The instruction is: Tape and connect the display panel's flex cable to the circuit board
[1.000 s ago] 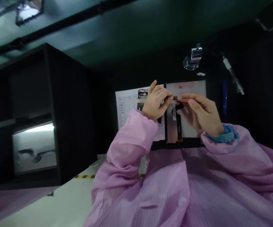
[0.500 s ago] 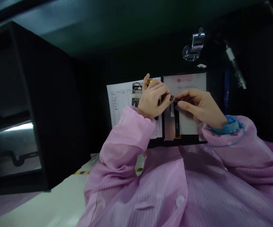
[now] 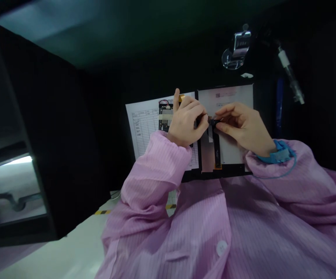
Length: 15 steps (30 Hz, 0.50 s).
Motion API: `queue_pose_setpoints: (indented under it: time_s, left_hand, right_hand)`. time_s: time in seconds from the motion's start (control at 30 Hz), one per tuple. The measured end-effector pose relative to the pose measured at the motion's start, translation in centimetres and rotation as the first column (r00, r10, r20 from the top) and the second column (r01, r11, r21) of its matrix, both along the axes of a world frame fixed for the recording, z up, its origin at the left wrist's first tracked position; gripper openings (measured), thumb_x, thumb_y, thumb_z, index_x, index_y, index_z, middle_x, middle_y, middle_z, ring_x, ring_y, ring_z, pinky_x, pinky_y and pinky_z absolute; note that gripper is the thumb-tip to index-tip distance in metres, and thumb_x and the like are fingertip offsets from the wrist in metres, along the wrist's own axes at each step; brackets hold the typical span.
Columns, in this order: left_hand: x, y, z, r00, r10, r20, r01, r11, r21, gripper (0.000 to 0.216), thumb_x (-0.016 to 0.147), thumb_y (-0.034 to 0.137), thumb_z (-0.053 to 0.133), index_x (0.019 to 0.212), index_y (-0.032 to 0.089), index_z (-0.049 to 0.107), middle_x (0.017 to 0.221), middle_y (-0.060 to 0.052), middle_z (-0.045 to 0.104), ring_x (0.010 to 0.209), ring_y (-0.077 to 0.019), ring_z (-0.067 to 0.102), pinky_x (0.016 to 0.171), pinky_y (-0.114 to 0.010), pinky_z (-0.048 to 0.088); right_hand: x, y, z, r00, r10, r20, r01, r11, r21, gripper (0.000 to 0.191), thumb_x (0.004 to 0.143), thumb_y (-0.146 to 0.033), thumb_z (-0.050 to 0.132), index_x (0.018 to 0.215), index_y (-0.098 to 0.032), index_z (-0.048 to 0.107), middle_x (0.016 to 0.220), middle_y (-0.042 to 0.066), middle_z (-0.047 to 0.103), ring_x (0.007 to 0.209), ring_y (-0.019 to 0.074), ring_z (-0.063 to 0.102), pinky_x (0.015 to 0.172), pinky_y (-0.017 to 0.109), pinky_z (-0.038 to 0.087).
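Observation:
A pale display panel [image 3: 234, 147] lies face down on the dark bench, with a black flex cable [image 3: 216, 149] running up its back. My right hand [image 3: 240, 126] pinches the cable's top end. My left hand [image 3: 186, 122] is closed, its fingertips meeting the same cable end beside a small circuit board [image 3: 164, 120]. The board rests on a printed form sheet [image 3: 144, 128]. Both arms wear pink striped sleeves, and a blue wrist strap [image 3: 276, 155] circles my right wrist.
A black open-fronted box [image 3: 13, 155] stands at the left with a lit grey tray inside. A metal tally counter on a clear base [image 3: 237, 48] and a thin tool [image 3: 291, 77] sit beyond the panel. A white floor with a yellow-black stripe [image 3: 104, 212] shows below.
The view has shifted right and up, so the black box slid left. My hands stayed together at the cable end, and the orange connector tip is now covered by my fingers.

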State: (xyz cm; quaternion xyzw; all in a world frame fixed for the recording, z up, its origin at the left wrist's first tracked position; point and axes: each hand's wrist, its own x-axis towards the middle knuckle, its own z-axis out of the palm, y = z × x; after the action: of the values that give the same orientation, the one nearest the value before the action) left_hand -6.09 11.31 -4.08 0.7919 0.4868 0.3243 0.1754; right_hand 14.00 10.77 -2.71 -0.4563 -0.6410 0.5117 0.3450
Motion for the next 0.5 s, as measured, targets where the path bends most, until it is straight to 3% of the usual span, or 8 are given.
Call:
queue_pose_setpoints:
  time_s: [0.2,0.37,0.5]
  left_hand:
    - [0.15,-0.11,0.05,1.0,-0.011,0.025,0.01,0.999,0.044,0.02,0.088,0.019,0.052,0.07,0.024,0.047,0.073,0.002,0.061,0.09,-0.0238,0.063,0.123,-0.072,0.014]
    - [0.17,-0.19,-0.06,1.0,0.003,0.014,-0.003,1.0,0.017,0.02,0.09,0.021,0.051,0.071,0.026,0.048,0.073,0.001,0.06,0.093,-0.0239,0.063,0.125,-0.065,0.016]
    - [0.15,-0.18,-0.18,1.0,-0.001,0.024,0.001,1.0,-0.015,0.018,0.089,0.022,0.051,0.071,0.025,0.051,0.075,0.001,0.06,0.097,-0.0239,0.062,0.126,-0.065,0.009]
  right_hand:
    - [-0.16,-0.19,-0.24,1.0,-0.022,0.017,0.022,1.0,0.021,0.021,0.08,-0.027,0.073,0.1,-0.022,0.066,0.097,0.003,0.069,0.083,0.0176,0.064,0.076,0.035,0.058]
    - [-0.3,-0.29,-0.37,0.999,-0.039,0.038,0.037,0.997,0.071,0.019,0.081,-0.027,0.073,0.099,-0.022,0.065,0.097,0.003,0.067,0.083,0.0175,0.063,0.072,0.033,0.057]
    - [-0.38,-0.31,-0.35,0.996,-0.05,0.079,0.043,0.995,0.094,0.017,0.082,-0.026,0.071,0.098,-0.022,0.065,0.095,0.003,0.067,0.081,0.0165,0.062,0.067,0.031,0.054]
